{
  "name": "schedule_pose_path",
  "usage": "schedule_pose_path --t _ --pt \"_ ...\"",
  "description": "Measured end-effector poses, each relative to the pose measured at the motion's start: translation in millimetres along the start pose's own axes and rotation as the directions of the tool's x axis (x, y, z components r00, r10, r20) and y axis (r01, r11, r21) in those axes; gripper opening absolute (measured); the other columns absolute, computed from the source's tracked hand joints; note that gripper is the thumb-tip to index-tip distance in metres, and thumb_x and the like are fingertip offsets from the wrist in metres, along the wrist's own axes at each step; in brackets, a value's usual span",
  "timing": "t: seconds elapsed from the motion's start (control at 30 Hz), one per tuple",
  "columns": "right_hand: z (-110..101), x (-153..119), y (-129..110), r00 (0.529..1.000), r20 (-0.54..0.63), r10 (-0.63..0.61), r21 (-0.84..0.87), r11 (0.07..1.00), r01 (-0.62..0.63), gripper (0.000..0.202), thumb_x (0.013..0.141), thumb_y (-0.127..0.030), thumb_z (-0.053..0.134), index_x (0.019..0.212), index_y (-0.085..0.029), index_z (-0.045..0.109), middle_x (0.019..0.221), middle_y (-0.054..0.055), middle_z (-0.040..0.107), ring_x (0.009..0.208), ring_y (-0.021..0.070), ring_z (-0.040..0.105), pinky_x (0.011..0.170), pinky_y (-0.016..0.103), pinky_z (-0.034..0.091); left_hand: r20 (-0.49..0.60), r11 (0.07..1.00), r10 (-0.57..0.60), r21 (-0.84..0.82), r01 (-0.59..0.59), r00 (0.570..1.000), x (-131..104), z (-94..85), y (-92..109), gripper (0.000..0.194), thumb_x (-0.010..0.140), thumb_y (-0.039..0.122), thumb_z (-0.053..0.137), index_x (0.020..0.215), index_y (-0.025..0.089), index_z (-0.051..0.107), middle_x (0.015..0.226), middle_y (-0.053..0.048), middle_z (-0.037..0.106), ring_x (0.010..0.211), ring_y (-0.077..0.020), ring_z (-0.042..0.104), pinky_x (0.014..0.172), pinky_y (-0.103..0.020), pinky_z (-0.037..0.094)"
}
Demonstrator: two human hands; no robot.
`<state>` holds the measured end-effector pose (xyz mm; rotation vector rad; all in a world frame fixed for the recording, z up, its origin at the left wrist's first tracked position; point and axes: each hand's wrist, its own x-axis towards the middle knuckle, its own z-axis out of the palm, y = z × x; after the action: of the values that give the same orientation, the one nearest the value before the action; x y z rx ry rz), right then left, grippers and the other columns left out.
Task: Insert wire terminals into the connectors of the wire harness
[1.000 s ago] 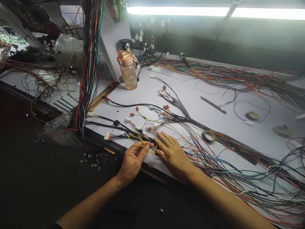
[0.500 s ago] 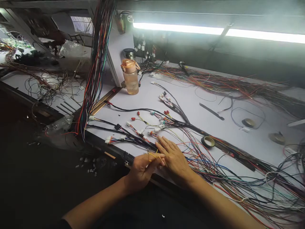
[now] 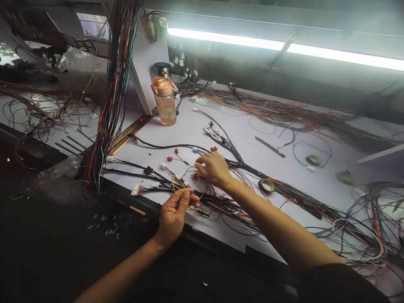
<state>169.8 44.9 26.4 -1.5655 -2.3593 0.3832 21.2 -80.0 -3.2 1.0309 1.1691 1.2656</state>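
My left hand (image 3: 175, 210) is closed at the near edge of the bench, pinching a thin yellow wire (image 3: 178, 189) between thumb and fingers. The wire loops up above the fingertips. Farther back, my right hand (image 3: 214, 169) has its fingers curled in a pinch among the small connectors of a wiring harness (image 3: 252, 167); what lies between the fingertips is hidden. Red connectors (image 3: 169, 158) and a white connector (image 3: 163, 166) lie just left of it. Beneath and beside both hands run black-taped branches and a bundle of loose coloured wires (image 3: 225, 206).
A roll of black tape (image 3: 267, 185) lies against the harness trunk. An orange-lidded bottle (image 3: 165, 101) stands at the back left. A thick hanging wire bundle (image 3: 118, 84) drops at the left. More loose wires (image 3: 284, 111) cover the bench's rear.
My right hand has left my left hand's side and moved up and back to the connectors. The left hand, keeping the yellow wire, has shifted slightly left. The loose wires lie closer together.
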Motion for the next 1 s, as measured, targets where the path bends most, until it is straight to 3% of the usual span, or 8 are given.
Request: schedule_pose_path --t 0.17,0.4,0.47,0.57,0.67,0.77,0.9,1.0 --pt "17.3 36.2 -15.8 0.997 0.064 0.042 0.022 0.999 -0.043 0.013 0.084 -0.024 0.062 0.081 -0.013 0.068 0.099 0.015 0.071 0.105 0.0281 0.059 0.096 0.047 0.032 0.036 0.988 0.061 0.142 -0.066 0.997 9.0 -3.8 -1.9 0.024 0.092 0.037 0.055 0.103 0.02 0.068 0.097 -0.004 0.073 0.092 -0.017 0.069 0.089 -0.029 0.053" --pt "-29.1 36.0 29.2 0.997 0.028 0.067 0.399 0.914 -0.073 0.03 0.102 -0.033 0.03 0.098 -0.016 0.054 0.102 0.007 0.071 0.09 0.0131 0.065 0.083 0.031 0.048 0.119 0.908 0.223 0.337 -0.251 0.967 24.5 -11.2 6.0 0.02 0.091 0.031 0.056 0.101 0.02 0.069 0.109 -0.006 0.07 0.105 -0.0196 0.065 0.099 -0.033 0.048" --pt "-40.8 28.8 41.7 0.995 -0.015 0.103 0.694 0.717 -0.063 0.029 0.101 -0.039 0.031 0.095 -0.018 0.05 0.104 0.007 0.07 0.09 0.0117 0.066 0.082 0.03 0.051 0.139 0.87 0.279 0.381 -0.311 0.95 36.2 -7.3 10.1 0.016 0.089 0.029 0.057 0.097 0.019 0.068 0.115 -0.007 0.067 0.11 -0.0202 0.063 0.102 -0.035 0.046" --pt "-46.8 17.1 47.5 0.981 -0.02 0.193 0.966 0.258 -0.031 0.031 0.09 -0.051 0.053 0.086 -0.021 0.049 0.093 0.004 0.07 0.084 0.0132 0.068 0.083 0.033 0.053 0.207 0.791 0.327 0.474 -0.387 0.922 58.6 5.8 14.1 0.013 0.086 0.027 0.059 0.091 0.018 0.067 0.124 -0.01 0.062 0.119 -0.0221 0.058 0.107 -0.038 0.041" --pt "-43.8 8.2 41.9 0.983 -0.001 0.183 0.993 0.114 -0.02 0.036 0.081 -0.055 0.065 0.083 -0.022 0.052 0.088 0.002 0.071 0.084 0.0138 0.068 0.087 0.034 0.053 0.299 0.762 0.296 0.499 -0.413 0.907 79.3 21.4 11.5 0.012 0.083 0.025 0.059 0.09 0.017 0.066 0.123 -0.012 0.063 0.12 -0.023 0.057 0.105 -0.038 0.043" --pt "-41.2 1.7 41.1 0.994 -0.036 0.104 0.973 0.232 0.011 0.03 0.087 -0.051 0.059 0.088 -0.021 0.054 0.094 0.004 0.072 0.093 0.0149 0.068 0.093 0.035 0.051 0.347 0.758 0.255 0.508 -0.409 0.903 92.1 30.3 4.4 0.018 0.08 0.022 0.06 0.096 0.018 0.066 0.111 -0.009 0.067 0.105 -0.0216 0.063 0.096 -0.037 0.049" --pt "-41.4 -9.7 64.5 0.998 -0.057 -0.014 0.605 0.795 0.046 0.026 0.097 -0.038 0.041 0.106 -0.02 0.058 0.11 0.007 0.07 0.102 0.0145 0.065 0.092 0.034 0.05 0.299 0.805 0.227 0.478 -0.352 0.927 96.7 29.7 -2.2 0.017 0.077 0.022 0.06 0.092 0.018 0.067 0.102 -0.007 0.069 0.098 -0.0209 0.064 0.093 -0.037 0.049" --pt "-37.0 -19.9 86.2 0.999 -0.016 -0.044 0.36 0.932 0.047 0.022 0.084 -0.023 0.063 0.106 -0.021 0.064 0.11 0.006 0.069 0.103 0.0197 0.063 0.093 0.038 0.047 0.282 0.822 0.221 0.46 -0.334 0.934 98.1 28.3 -2.7 0.018 0.078 0.025 0.06 0.093 0.018 0.068 0.104 -0.008 0.068 0.101 -0.0212 0.064 0.095 -0.038 0.048"
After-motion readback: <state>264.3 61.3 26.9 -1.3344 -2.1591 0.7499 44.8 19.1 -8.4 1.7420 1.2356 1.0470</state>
